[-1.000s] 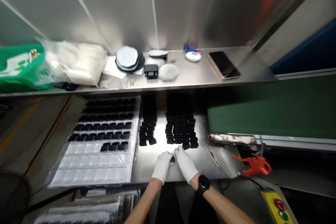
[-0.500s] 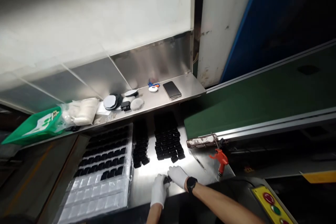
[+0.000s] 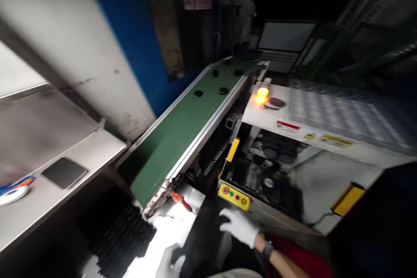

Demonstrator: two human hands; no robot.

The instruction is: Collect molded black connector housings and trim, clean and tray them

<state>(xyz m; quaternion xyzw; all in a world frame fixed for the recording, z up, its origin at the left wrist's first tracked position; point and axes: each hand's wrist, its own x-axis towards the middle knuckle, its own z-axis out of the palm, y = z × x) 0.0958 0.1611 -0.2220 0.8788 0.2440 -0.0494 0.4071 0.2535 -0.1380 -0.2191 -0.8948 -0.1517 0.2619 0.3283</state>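
My left hand (image 3: 169, 264), in a white glove, is at the bottom of the view beside the steel table's edge. Its thumb and fingers curl round a small black part (image 3: 177, 253), slightly blurred. To the right, my gloved right hand (image 3: 240, 226) is held out in front of the yellow button box. A second small black part (image 3: 223, 219) shows between its fingertips, dark against a dark background. Packed rows of black parts (image 3: 125, 239) lie on the table left of my left hand. An orange-red air blow gun (image 3: 181, 201) rests at the conveyor's near end.
A green conveyor belt (image 3: 176, 132) runs away from me, with several black pieces (image 3: 223, 91) at its far end. A yellow button box (image 3: 233, 196) fronts an open machine (image 3: 273, 173). An amber lamp (image 3: 261, 95) glows there. A phone (image 3: 64, 172) lies on the left shelf.
The view has swung to the right, bringing in the machine and the belt's far end. My hands, together over the table before, are now apart, the right one beyond the table's edge.
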